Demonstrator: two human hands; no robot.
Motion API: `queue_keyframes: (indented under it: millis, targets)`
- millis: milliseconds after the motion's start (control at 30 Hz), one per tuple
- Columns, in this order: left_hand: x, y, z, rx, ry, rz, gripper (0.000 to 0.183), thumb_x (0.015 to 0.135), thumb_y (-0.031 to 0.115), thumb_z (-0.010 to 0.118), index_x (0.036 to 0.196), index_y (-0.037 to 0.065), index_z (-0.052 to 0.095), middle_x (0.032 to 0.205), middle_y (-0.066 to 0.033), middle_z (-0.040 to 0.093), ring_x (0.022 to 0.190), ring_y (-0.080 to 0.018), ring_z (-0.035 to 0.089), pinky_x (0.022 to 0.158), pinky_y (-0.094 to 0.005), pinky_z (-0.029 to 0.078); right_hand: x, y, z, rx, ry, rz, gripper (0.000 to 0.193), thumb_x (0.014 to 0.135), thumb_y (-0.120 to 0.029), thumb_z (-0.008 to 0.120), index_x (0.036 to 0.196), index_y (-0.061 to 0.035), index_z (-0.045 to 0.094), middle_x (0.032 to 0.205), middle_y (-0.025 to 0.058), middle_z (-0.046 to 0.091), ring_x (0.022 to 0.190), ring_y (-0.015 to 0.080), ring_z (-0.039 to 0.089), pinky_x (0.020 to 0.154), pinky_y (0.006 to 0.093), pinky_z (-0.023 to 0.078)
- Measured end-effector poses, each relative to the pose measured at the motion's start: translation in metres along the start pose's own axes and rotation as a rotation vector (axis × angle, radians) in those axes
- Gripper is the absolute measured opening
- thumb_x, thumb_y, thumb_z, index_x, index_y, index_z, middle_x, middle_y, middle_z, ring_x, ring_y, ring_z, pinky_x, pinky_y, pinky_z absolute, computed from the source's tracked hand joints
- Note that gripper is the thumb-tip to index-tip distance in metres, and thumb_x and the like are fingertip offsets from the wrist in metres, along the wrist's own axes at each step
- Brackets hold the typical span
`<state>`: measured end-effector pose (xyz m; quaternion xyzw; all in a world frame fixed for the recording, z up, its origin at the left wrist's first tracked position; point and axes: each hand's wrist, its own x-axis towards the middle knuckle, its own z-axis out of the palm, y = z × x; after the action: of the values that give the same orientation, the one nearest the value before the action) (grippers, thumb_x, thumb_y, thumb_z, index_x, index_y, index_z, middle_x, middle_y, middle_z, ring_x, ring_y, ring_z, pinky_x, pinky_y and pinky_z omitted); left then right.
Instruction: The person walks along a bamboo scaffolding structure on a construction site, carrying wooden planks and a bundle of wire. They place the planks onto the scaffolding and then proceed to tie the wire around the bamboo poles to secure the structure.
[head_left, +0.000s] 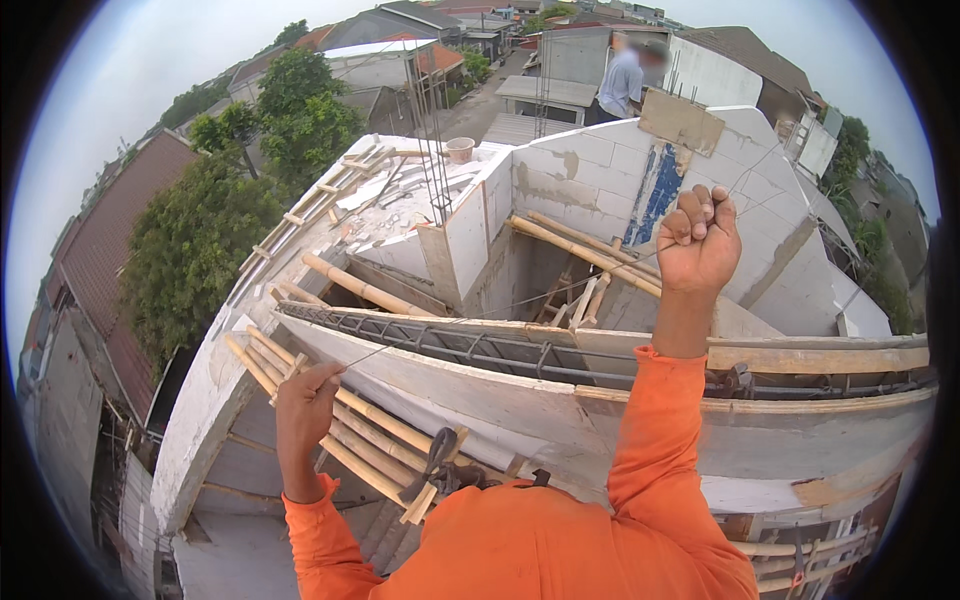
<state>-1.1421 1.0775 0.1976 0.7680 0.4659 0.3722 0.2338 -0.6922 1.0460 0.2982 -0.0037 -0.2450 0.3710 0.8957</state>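
A thin dark wire runs slantwise between my two hands, above a wall-top formwork. My left hand is closed, its thumb and fingers pinching the wire's lower end over the bamboo poles. Higher up and to the right, my right hand is curled into a fist on the wire. Beyond that fist, a loose stretch of wire bends up to the right. Below the wire, a steel rebar cage lies in the narrow trough between the formwork boards. Both my sleeves are orange.
Bamboo poles with a dark strap lie left of my body. More poles span the opening beyond. Upright rebars and a bucket stand on the rubble-strewn slab. Another person is behind the far block wall.
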Motion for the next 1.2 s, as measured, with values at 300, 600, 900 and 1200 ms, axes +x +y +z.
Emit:
queue_keyframes:
  millis: [300, 600, 900, 1200]
  targets:
    - [-0.011, 0.011, -0.015, -0.865, -0.668, 0.378, 0.020, 0.080, 0.014, 0.072, 0.093, 0.000, 0.069, 0.079, -0.0094, 0.063, 0.062, -0.0173, 0.058, 0.058, -0.0290, 0.046, -0.016, -0.086, 0.029, 0.016, -0.018, -0.232, 0.028, 0.102, -0.026, 0.029, 0.093, -0.0101, 0.050, 0.067, -0.0004, 0.041, 0.050, 0.0099, 0.037, 0.039, 0.0227, 0.030]
    - [0.028, 0.033, 0.035, 0.158, -0.728, 0.164, 0.012, 0.076, 0.002, 0.064, 0.085, 0.004, 0.071, 0.076, -0.0124, 0.068, 0.071, -0.0243, 0.066, 0.064, -0.0306, 0.049, -0.066, -0.146, 0.048, -0.085, -0.198, -0.419, 0.030, 0.102, -0.026, 0.028, 0.096, -0.0078, 0.051, 0.069, 0.0005, 0.040, 0.053, 0.0098, 0.037, 0.041, 0.0236, 0.030]
    - [0.047, 0.025, 0.003, -0.566, -0.189, 0.281, 0.011, 0.080, 0.005, 0.068, 0.086, -0.004, 0.067, 0.062, -0.0099, 0.059, 0.057, -0.0148, 0.052, 0.054, -0.0275, 0.042, -0.111, -0.196, 0.040, -0.142, -0.153, -0.585, 0.025, 0.101, -0.020, 0.028, 0.094, -0.0052, 0.047, 0.067, 0.0012, 0.038, 0.051, 0.0103, 0.034, 0.040, 0.0238, 0.030]
    - [0.042, 0.067, 0.010, -0.456, -1.328, 0.632, 0.018, 0.078, 0.021, 0.073, 0.077, 0.003, 0.070, 0.063, -0.0097, 0.062, 0.058, -0.0228, 0.061, 0.052, -0.0280, 0.044, -0.135, -0.249, 0.030, -0.242, -0.065, -0.719, 0.028, 0.101, -0.020, 0.026, 0.090, -0.0048, 0.046, 0.065, 0.0012, 0.036, 0.050, 0.0109, 0.034, 0.040, 0.0240, 0.032]
